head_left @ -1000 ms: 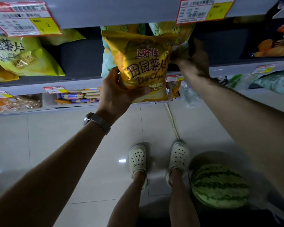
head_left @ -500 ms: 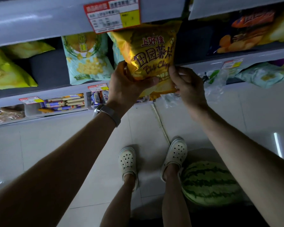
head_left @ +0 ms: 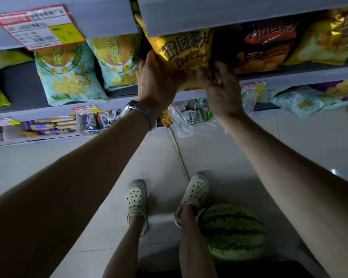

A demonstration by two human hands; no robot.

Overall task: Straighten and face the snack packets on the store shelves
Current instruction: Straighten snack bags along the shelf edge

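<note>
1. The yellow chip packet (head_left: 186, 50) stands upright, front outward, at the lip of the middle shelf (head_left: 289, 77). Its top is tucked under the shelf above. It sits between a teal corn-snack packet (head_left: 117, 63) on its left and a dark chip packet (head_left: 267, 47) on its right.
2. My left hand (head_left: 159, 81) grips the packet's lower left corner, fingers wrapped behind and thumb across the front.
3. My right hand (head_left: 219, 91) pinches the lower right edge, thumb in front and fingers curled round the side.
4. I judge the packet light, air-puffed and crinkly. The glossy film looks slippery and the chips inside are fragile, so I would squeeze only lightly.
5. The bottom corners and side seams look like the best places to hold, keeping pressure off the belly.
6. A watermelon (head_left: 232, 231) lies on the floor touching my right foot, so I would mind my step.
</note>
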